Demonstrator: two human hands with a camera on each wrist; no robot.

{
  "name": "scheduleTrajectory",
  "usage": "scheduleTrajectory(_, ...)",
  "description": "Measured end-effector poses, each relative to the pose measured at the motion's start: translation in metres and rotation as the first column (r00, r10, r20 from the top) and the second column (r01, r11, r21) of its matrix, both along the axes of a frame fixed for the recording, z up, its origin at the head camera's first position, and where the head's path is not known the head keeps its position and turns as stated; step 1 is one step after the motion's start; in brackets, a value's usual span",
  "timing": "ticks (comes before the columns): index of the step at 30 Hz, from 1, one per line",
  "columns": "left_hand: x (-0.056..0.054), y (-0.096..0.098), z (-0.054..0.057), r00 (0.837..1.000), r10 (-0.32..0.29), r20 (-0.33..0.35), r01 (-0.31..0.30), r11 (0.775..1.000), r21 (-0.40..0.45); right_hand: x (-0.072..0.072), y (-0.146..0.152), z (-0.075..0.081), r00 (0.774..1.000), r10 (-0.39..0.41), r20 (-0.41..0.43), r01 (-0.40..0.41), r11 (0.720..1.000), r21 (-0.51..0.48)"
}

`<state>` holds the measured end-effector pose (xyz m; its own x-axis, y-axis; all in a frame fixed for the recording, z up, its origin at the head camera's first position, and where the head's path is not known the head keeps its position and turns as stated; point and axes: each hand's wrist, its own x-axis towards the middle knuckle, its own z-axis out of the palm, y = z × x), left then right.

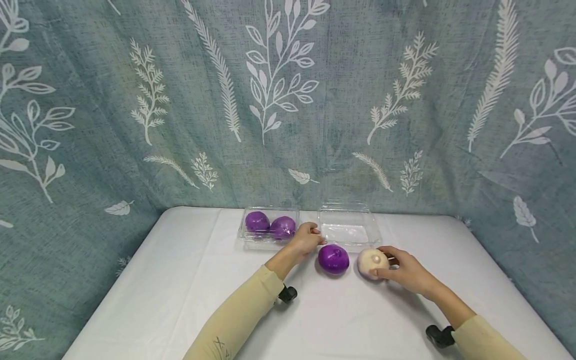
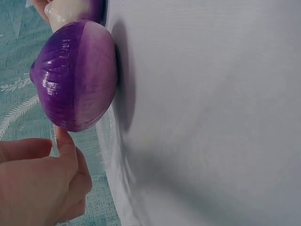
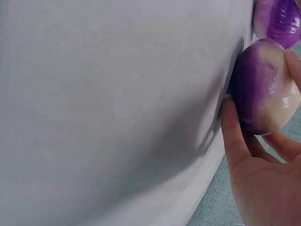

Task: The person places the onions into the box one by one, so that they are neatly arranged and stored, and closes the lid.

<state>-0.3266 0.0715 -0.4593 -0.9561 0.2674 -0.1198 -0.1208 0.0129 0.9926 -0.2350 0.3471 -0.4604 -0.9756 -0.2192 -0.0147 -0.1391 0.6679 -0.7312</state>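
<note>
While in right hand [image 1: 407, 271], pale-topped vegetable [image 1: 371, 261].

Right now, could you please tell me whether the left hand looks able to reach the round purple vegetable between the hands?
Probably yes: the left hand is right beside the purple vegetable, with nothing visible between them, while the right hand holds the pale vegetable.
</note>
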Motion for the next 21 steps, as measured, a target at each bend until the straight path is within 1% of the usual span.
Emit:
scheduleTrajectory(6, -0.001, 0.001, -0.001, 1.000, 0.000, 0.004, 0.000, 1.000, 0.005, 0.003, 0.002, 0.003, 1.000, 0.013, -0.005, -0.013, 1.000, 0.024)
scheduleTrajectory(8, -0.002, 0.000, -0.001, 1.000, -0.001, 0.006, 0.001, 1.000, 0.013, 0.004, 0.003, 0.006, 1.000, 0.013, -0.007, -0.013, 0.999, 0.035)
scheduleTrajectory(12, -0.003, 0.000, 0.000, 1.000, -0.006, -0.001, 0.006, 1.000, -0.003, 0.004, 0.005, 0.013, 0.999, 0.032, -0.035, -0.030, 0.998, 0.056)
scheduleTrajectory(16, -0.003, -0.001, -0.001, 1.000, -0.007, -0.001, 0.007, 1.000, -0.009, 0.005, 0.006, 0.021, 0.995, 0.062, -0.073, -0.059, 0.997, 0.048)
scheduleTrajectory(21, -0.004, -0.002, -0.001, 1.000, -0.017, -0.004, 0.017, 1.000, -0.006, 0.004, 0.004, 0.036, 0.991, 0.082, -0.101, -0.079, 0.996, 0.035)
